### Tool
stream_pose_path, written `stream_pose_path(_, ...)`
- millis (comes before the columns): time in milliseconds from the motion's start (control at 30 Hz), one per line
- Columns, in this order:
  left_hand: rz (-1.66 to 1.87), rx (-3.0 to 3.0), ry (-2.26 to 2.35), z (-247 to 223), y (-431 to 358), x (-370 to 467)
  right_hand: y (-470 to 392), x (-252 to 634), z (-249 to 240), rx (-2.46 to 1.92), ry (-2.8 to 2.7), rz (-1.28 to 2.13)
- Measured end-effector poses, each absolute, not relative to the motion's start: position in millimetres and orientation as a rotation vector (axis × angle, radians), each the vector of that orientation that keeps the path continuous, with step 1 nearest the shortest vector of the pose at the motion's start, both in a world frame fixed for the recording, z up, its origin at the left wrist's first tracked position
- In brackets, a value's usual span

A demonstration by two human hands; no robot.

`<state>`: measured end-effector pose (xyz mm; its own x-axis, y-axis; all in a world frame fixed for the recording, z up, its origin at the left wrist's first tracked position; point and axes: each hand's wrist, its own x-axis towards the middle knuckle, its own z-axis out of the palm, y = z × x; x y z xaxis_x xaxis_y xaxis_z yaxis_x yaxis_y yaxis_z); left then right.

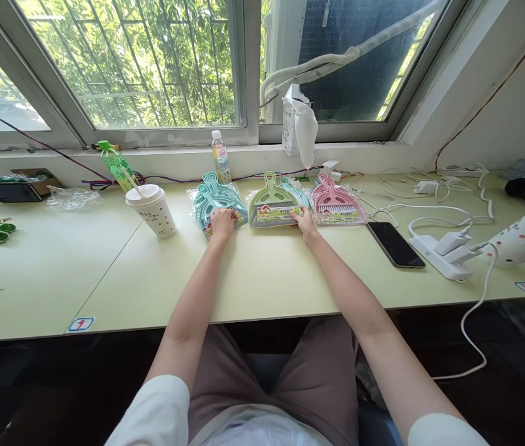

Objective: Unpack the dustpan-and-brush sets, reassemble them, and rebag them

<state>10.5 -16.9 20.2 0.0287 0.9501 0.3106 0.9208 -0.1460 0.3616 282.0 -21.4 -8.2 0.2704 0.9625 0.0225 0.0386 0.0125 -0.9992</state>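
Plastic wrap (74,198), crinkled, clear; phone screen (395,244) glossy black (smooth, like glass); tabletop (262,272) smooth, low sheen.

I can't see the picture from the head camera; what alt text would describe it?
Seen from above, a person's left hand rests on blue-green dustpan sets and their right hand touches a green set, with pink sets beside it. A white cup and a phone flank them on a pale desk beneath windows.
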Motion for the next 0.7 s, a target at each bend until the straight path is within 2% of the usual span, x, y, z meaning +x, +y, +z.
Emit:
stream_pose_path(200, 0.614, 2.357, 2.162, 20, -17, 9, -17, 281, -14, -1.301, -1.077, 0.965)
stream_pose_path(400, 0.244, 2.338, 1.994, 32, -16, -1, -13, 281, -19, -1.320, -1.120, 0.974)
stream_pose_path(700, 0.699, 2.159, 1.966, 24, -8, -13, -12, 279, -19, -1.321, -1.101, 1.011)
